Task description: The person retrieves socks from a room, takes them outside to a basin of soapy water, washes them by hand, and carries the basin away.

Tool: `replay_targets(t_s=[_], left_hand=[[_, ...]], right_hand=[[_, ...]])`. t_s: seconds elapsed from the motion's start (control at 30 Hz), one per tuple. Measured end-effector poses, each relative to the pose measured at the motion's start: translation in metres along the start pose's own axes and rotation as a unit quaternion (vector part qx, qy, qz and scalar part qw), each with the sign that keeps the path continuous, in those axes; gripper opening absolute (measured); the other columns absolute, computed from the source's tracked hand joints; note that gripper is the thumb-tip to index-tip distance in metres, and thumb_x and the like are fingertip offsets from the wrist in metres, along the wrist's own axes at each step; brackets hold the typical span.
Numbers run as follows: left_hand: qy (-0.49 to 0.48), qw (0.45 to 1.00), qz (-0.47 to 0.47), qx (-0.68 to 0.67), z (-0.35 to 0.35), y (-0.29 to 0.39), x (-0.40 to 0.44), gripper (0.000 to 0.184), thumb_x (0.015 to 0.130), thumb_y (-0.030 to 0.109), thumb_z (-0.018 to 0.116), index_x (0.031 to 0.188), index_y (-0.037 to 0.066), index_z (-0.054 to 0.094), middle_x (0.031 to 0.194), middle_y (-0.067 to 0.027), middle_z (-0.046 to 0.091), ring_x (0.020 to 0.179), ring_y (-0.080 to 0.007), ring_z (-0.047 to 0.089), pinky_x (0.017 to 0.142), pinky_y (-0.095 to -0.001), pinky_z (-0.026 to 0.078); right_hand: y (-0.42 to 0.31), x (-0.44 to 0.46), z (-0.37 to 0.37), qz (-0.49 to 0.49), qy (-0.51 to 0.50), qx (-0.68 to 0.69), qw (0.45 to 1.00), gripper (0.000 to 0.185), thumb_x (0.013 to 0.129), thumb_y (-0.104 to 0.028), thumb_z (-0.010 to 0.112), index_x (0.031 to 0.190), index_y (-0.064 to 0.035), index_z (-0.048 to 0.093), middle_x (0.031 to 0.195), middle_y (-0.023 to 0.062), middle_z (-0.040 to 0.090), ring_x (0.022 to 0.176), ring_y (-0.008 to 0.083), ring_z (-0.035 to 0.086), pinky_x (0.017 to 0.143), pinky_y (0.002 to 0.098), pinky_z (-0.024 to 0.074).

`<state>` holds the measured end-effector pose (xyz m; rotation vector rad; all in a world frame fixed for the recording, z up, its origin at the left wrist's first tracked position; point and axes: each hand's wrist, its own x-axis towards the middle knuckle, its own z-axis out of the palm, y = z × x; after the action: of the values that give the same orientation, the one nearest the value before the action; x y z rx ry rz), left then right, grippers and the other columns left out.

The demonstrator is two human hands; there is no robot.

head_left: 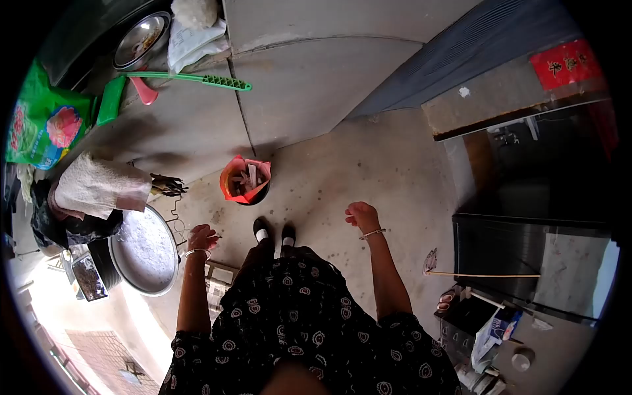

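My left hand [203, 238] is held out at my side, its fingers loosely bent and slightly apart, with nothing visible in it. It is nearest to a large round metal basin [146, 253] filled with something white, and does not touch it. My right hand [362, 217] hangs in the air over the floor, fingers curled in, and holds nothing that I can see. Both wrists carry a bracelet. Ahead of my feet stands a bin with a red liner [245, 179], with scraps inside.
A bag-covered grey cloth [99, 184] lies beside the basin. On the counter are a green-handled brush [191, 78], a pink scoop [143, 91], a metal bowl [141, 41] and a green bag [49, 125]. A dark cabinet [497, 257] and a small rack [469, 316] stand at right.
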<state>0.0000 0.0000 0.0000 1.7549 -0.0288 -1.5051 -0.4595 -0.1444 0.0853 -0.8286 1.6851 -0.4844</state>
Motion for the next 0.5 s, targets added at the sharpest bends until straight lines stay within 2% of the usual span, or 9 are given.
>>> replay_targets(t_s=[0.07,0.1,0.17,0.23,0.3,0.33,0.5], left_hand=[[-0.012,0.999,0.017,0.029,0.002,0.024,0.022,0.027,0.081,0.015,0.054,0.106,0.005,0.05,0.083,-0.0107,0.06,0.06,-0.0208,0.06,0.049,-0.0299,0.049],[-0.037,0.999,-0.002,0.03,0.061,0.014,0.007,0.026,0.081,0.015,0.053,0.105,0.005,0.051,0.081,-0.0105,0.06,0.058,-0.0204,0.06,0.048,-0.0297,0.049],[-0.086,0.995,0.007,0.04,0.078,0.023,0.02,0.023,0.081,0.015,0.056,0.1,0.004,0.05,0.078,-0.0118,0.061,0.057,-0.0232,0.061,0.047,-0.0318,0.05],[-0.117,0.99,0.005,0.078,0.1,0.033,0.029,0.023,0.08,0.015,0.057,0.099,0.005,0.051,0.076,-0.0113,0.061,0.056,-0.0226,0.061,0.047,-0.0316,0.05],[-0.132,0.985,-0.005,0.109,0.12,0.046,0.033,0.023,0.079,0.015,0.058,0.099,0.004,0.051,0.076,-0.0109,0.061,0.056,-0.0222,0.061,0.047,-0.0314,0.05],[-0.125,0.984,-0.002,0.127,0.144,0.047,0.028,0.021,0.082,0.016,0.057,0.101,0.008,0.053,0.073,-0.0074,0.06,0.053,-0.0205,0.06,0.044,-0.0298,0.047],[-0.165,0.963,0.041,0.211,0.231,0.069,0.025,0.019,0.079,0.013,0.056,0.097,0.005,0.056,0.074,-0.0086,0.062,0.053,-0.0183,0.06,0.045,-0.0288,0.048]], right_hand=[[0.012,-0.004,0.013,0.008,0.009,0.048,0.999,0.017,0.08,-0.018,0.056,0.089,-0.003,0.059,0.078,0.0072,0.063,0.058,0.0146,0.062,0.048,0.0222,0.0443],[0.005,-0.023,-0.046,0.01,0.051,0.037,0.998,0.017,0.08,-0.017,0.056,0.089,-0.0026,0.059,0.078,0.0074,0.063,0.058,0.0147,0.061,0.048,0.0224,0.0443],[0.025,-0.027,-0.057,0.019,0.085,0.068,0.994,0.017,0.079,-0.016,0.056,0.088,-0.0019,0.059,0.077,0.0077,0.063,0.057,0.0151,0.061,0.047,0.0228,0.0444],[0.04,-0.036,-0.065,0.041,0.112,0.099,0.988,0.017,0.079,-0.016,0.056,0.088,-0.0012,0.059,0.078,0.0081,0.063,0.057,0.0156,0.061,0.047,0.0233,0.0445],[0.056,-0.043,-0.07,0.06,0.138,0.135,0.979,0.017,0.078,-0.015,0.056,0.088,-0.0007,0.059,0.077,0.0085,0.064,0.057,0.0162,0.062,0.047,0.0237,0.0447],[0.063,-0.051,-0.082,0.069,0.157,0.146,0.974,0.018,0.078,-0.015,0.056,0.088,-0.0005,0.059,0.077,0.0087,0.064,0.057,0.0165,0.062,0.047,0.0239,0.0449],[0.119,-0.047,-0.123,0.116,0.184,0.18,0.959,0.025,0.078,-0.019,0.057,0.095,-0.0004,0.058,0.086,0.0128,0.065,0.063,0.0196,0.064,0.051,0.0261,0.0488]])
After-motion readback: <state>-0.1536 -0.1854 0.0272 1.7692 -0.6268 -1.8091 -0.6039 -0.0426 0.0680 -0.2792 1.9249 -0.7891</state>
